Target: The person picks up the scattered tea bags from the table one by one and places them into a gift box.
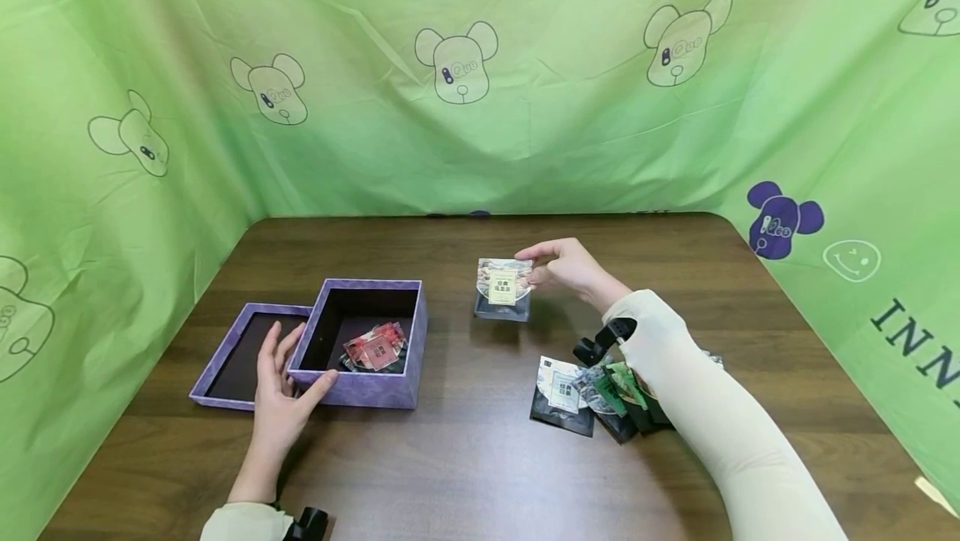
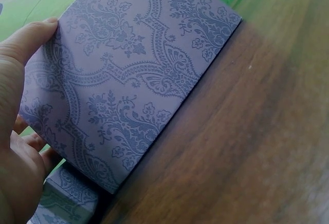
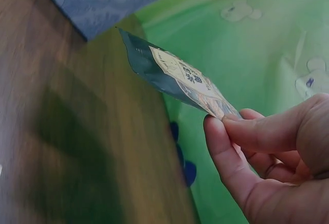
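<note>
Cream sleeve [image 1: 720,416] nearest the lens, running up to right hand [image 1: 564,267], thumb and fingers pinched together on top edge of a small sachet [image 1: 503,289]. Sachet held just off the wooden table [image 1: 480,458], hanging below the fingertips, pale label facing the camera, dark lower edge. From the right wrist view: same sachet [image 3: 177,77] seen edge-on, clamped between thumb and forefinger, jutting away from the hand [image 3: 272,157] toward a corner of the purple box [image 3: 97,0].

Behind that wrist, toward the person: loose heap of other sachets [image 1: 592,395], dark and green, lying flat on the table, partly hidden under the forearm.

Well to the left of the held sachet: open purple box [image 1: 367,341] with a red packet [image 1: 375,349] lying inside. Box lid [image 1: 240,353] just beyond, upturned, touching the box's left wall. Left hand [image 1: 281,395] at the box's near left corner, fingers fairly straight and spread, thumb lying along the front wall, fingers resting over the lid's rim. From the left wrist view: patterned purple wall [image 2: 128,75] filling the frame, thumb [image 2: 25,39] laid against its edge, nothing gripped.

Around everything: green curtain [image 1: 480,74] printed with bear faces.
</note>
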A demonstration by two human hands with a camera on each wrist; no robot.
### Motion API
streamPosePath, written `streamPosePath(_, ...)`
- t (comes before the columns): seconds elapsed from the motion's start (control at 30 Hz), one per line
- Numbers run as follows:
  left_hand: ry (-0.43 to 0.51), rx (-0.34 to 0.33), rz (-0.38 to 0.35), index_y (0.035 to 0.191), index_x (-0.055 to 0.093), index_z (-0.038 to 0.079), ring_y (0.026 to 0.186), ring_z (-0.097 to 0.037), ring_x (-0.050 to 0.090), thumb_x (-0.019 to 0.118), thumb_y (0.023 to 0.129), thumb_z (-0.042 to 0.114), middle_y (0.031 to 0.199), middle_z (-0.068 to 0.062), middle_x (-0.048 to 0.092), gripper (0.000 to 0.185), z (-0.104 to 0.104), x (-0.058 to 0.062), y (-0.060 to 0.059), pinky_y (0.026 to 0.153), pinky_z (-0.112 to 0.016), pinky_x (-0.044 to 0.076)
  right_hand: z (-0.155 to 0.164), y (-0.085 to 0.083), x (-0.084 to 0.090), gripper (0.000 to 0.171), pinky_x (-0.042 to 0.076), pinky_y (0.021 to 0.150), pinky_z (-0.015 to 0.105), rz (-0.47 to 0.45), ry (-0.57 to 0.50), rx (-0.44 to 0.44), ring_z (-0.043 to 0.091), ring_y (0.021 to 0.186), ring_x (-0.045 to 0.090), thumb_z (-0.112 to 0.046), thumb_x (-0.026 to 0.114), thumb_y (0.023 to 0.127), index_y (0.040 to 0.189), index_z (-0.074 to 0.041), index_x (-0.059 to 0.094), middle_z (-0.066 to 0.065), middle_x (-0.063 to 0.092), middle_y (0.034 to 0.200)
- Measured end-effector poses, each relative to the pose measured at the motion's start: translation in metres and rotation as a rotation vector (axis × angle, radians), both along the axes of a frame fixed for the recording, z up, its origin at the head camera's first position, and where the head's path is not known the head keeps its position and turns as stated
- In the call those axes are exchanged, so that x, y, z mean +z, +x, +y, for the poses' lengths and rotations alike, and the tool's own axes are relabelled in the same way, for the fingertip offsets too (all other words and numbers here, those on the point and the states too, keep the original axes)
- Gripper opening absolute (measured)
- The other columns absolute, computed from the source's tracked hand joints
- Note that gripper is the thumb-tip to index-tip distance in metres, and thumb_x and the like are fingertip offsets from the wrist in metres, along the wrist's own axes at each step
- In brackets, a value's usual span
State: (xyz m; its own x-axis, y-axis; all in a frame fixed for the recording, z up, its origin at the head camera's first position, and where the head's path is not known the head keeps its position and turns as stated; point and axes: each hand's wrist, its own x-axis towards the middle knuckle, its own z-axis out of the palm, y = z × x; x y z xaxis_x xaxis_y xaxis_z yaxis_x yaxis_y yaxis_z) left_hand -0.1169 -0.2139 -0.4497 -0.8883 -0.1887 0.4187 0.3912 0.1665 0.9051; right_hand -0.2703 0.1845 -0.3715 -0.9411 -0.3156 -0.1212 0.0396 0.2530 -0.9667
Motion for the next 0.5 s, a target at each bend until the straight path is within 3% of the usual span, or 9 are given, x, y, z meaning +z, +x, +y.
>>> streamPosePath(0.17, 0.005, 0.002, -0.002, 0.153, 0.019, 0.001, 0.128, -0.002, 0.044, 0.066, 0.074, -0.026, 0.140, 0.004, 0.048, 0.096, 0.001, 0.001, 0.000, 0.102, -0.014, 0.034, -0.014, 0.001, 0.008, 0.047, 0.057, 0.078, 0.034, 0.034, -0.028, 0.034, 0.015, 0.078, 0.065, 0.019, 0.061, 0.081, 0.127, 0.019, 0.054, 0.009, 0.060, 0.089)
streamPosePath(0.5, 0.019, -0.005, 0.001, 0.153, 0.019, 0.000, 0.126, -0.003, 0.045, 0.066, 0.074, -0.027, 0.139, 0.007, 0.048, 0.095, 0.001, 0.002, 0.001, 0.100, -0.014, 0.035, -0.046, 0.001, 0.023, 0.047, 0.057, 0.076, 0.033, 0.005, -0.103, 0.073, 0.017, 0.080, 0.064, 0.020, 0.061, 0.081, 0.128, 0.017, 0.055, 0.010, 0.061, 0.090)
